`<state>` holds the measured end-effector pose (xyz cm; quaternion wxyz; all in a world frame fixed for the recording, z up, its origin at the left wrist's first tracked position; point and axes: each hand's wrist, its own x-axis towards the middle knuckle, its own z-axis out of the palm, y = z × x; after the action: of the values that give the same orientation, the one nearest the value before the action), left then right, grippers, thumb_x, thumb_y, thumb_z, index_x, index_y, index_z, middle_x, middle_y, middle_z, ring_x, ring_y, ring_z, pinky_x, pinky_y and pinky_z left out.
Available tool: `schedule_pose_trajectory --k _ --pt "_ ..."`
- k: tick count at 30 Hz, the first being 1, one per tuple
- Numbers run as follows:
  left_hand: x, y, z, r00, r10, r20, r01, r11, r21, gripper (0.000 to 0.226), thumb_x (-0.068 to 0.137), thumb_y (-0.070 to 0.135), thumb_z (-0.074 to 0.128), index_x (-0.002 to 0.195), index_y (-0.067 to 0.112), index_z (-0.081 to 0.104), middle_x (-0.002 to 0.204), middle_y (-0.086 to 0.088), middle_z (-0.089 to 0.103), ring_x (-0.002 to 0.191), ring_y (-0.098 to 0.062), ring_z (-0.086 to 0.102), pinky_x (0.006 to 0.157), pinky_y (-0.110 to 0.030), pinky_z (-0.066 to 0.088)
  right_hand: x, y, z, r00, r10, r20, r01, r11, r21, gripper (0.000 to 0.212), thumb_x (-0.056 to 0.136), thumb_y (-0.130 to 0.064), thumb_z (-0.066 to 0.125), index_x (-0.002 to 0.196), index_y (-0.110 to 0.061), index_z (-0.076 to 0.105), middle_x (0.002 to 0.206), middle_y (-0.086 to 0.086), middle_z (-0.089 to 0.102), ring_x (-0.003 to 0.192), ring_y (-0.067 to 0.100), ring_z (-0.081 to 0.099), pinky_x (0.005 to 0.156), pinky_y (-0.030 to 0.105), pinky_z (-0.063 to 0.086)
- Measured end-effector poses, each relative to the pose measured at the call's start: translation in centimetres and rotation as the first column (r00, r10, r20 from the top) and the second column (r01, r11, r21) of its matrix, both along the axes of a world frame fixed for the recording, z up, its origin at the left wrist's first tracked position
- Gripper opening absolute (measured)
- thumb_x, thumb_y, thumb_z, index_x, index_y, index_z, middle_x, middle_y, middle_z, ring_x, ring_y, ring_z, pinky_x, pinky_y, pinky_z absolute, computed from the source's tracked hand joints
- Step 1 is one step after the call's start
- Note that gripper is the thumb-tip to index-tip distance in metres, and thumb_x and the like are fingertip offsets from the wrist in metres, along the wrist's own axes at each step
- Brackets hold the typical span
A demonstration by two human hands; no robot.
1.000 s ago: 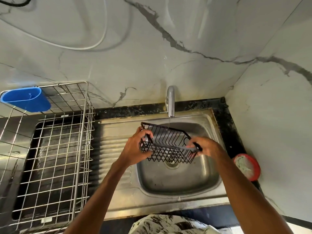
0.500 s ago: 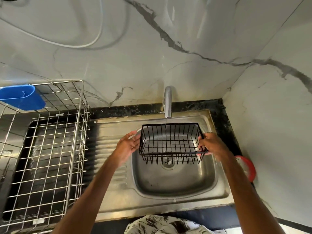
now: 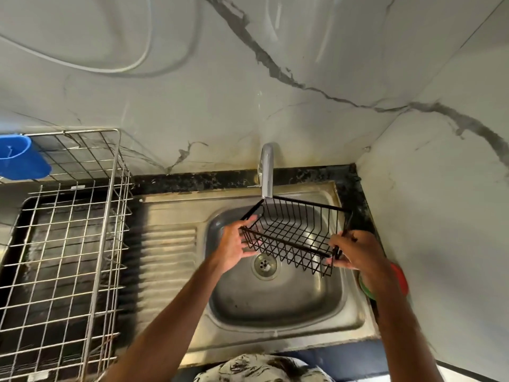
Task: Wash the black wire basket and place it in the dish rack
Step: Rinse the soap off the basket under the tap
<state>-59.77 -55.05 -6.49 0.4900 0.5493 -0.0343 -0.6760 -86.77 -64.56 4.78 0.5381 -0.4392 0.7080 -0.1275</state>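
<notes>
The black wire basket [image 3: 292,232] hangs tilted over the steel sink [image 3: 278,301], just below the tap spout [image 3: 266,172], with its far left corner touching the spout's tip. My right hand [image 3: 358,253] grips the basket's right end, fingers curled round the wires. My left hand [image 3: 235,244] lies against the left end, thumb by the rim and fairly straight fingers underneath. The empty wire dish rack [image 3: 68,244] stands to the left of the sink. I cannot tell whether water is running.
A blue plastic cup [image 3: 19,159] hangs on the rack's far left corner. A round red-rimmed tub [image 3: 400,277] sits on the black counter right of the sink, partly behind my right wrist. Marble walls close the back and right. The ribbed drainboard [image 3: 168,255] lies between rack and bowl.
The basket has turned from level and square to skewed, its right end dropping toward me. My right hand came lower and nearer; my left hand stayed at the left end.
</notes>
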Motion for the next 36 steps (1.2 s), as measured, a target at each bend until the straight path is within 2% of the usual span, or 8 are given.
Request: schedule_pose_trajectory --k 4,8,12,17,22,27,32,36 --pt "-1.6 -0.8 -0.3 1.0 0.025 0.009 -0.026 0.999 0.039 0.043 0.098 0.038 0.044 0.132 0.025 0.068 0.14 -0.018 0.061 0.134 -0.034 0.054 0.111 -0.069 0.036 0.1 1.7 1.6 0.998 0.06 0.021 -0.061 0.997 0.04 0.032 0.083 -0.022 0.082 0.097 0.003 0.068 0.093 0.023 0.072 0.077 0.031 0.077 0.074 0.048 0.064" --pt "-2.2 -1.7 -0.6 0.993 0.111 -0.043 -0.107 0.989 0.099 0.028 0.1 0.035 0.05 0.111 0.015 0.066 0.107 -0.016 0.062 0.101 -0.027 0.061 0.096 -0.047 0.051 1.1 3.4 2.6 0.997 0.059 0.053 -0.056 0.997 -0.054 0.035 0.081 -0.03 0.084 0.093 -0.001 0.069 0.083 0.019 0.075 0.071 0.025 0.077 0.074 0.048 0.064" --pt "-3.7 -2.1 0.5 0.995 0.049 -0.083 -0.031 0.98 0.198 0.047 0.092 0.044 0.068 0.128 0.02 0.05 0.129 -0.016 0.038 0.1 -0.033 0.054 0.104 -0.058 0.049 2.6 4.2 1.8 0.997 -0.063 0.04 0.068 0.988 -0.14 0.031 0.077 -0.032 0.087 0.083 -0.006 0.071 0.071 0.01 0.073 0.069 0.024 0.076 0.068 0.047 0.064" --pt "-4.8 -0.8 0.8 0.983 0.061 -0.172 -0.03 0.983 0.18 0.061 0.087 0.036 0.068 0.139 0.019 0.041 0.142 -0.025 0.046 0.108 -0.05 0.067 0.059 -0.048 0.063 3.4 5.1 1.4 0.996 -0.068 0.056 0.076 0.983 -0.165 0.029 0.08 -0.031 0.084 0.084 -0.007 0.07 0.065 0.008 0.072 0.066 0.02 0.075 0.067 0.045 0.064" --pt "-2.9 -1.7 0.4 0.996 -0.016 -0.086 0.032 0.983 0.179 0.032 0.093 0.031 0.053 0.118 0.009 0.052 0.119 -0.024 0.068 0.105 -0.046 0.07 0.087 -0.057 0.059 2.1 4.9 3.7 0.987 0.082 0.139 -0.089 0.995 0.045 0.033 0.088 -0.039 0.075 0.1 -0.008 0.071 0.089 0.011 0.077 0.078 0.026 0.078 0.077 0.041 0.063" --pt "-1.4 -1.8 0.5 0.989 -0.144 0.026 0.135 0.964 0.228 0.042 0.091 0.044 0.056 0.122 0.016 0.054 0.128 -0.027 0.064 0.108 -0.048 0.069 0.089 -0.057 0.059 1.7 -0.2 6.9 0.938 0.295 -0.185 -0.341 0.884 -0.321 0.025 0.099 -0.032 0.063 0.09 -0.012 0.074 0.07 0.001 0.076 0.062 0.012 0.074 0.065 0.03 0.063" --pt "-1.1 -0.7 0.1 0.974 -0.209 0.085 0.182 0.952 0.248 0.047 0.095 0.052 0.048 0.128 0.018 0.05 0.119 -0.026 0.065 0.097 -0.039 0.067 0.07 -0.042 0.059 10.3 -4.2 0.2 0.808 0.544 0.225 -0.541 0.837 -0.083 0.022 0.1 -0.024 0.062 0.109 -0.005 0.071 0.103 0.013 0.077 0.095 0.022 0.075 0.09 0.035 0.06" --pt "-0.7 -0.7 1.0 0.959 -0.242 0.147 0.193 0.938 0.288 0.069 0.08 0.066 0.051 0.132 0.021 0.048 0.128 -0.026 0.06 0.106 -0.041 0.066 0.068 -0.041 0.059 15.1 -5.2 -6.4 0.819 0.324 0.474 -0.473 0.848 0.238 0.035 0.107 -0.013 0.044 0.129 0.011 0.058 0.121 0.026 0.069 0.111 0.033 0.069 0.098 0.037 0.056"
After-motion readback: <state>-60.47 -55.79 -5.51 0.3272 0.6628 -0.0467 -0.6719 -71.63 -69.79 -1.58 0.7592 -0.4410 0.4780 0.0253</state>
